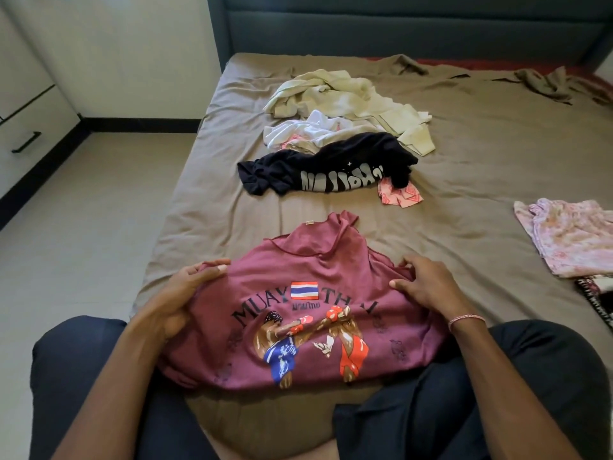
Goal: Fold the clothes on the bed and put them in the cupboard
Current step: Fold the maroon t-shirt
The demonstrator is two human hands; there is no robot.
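Brown sheet covers the bed [464, 154]. A maroon shirt [298, 343] lies print-up at its near end, partly across the person's lap. Beyond it sits a heap with a cream cloth [348, 91] and a black shirt [325, 164]. The left hand [179, 300] grips the maroon shirt's left edge; the right hand [428, 290] clutches its right edge.

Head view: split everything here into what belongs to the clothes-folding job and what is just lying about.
Job: maroon shirt, held by left hand and right hand; black shirt; white garment; cream garment; pink patterned cloth; floral garment; bed.
Just there: headboard; bracelet; floor.
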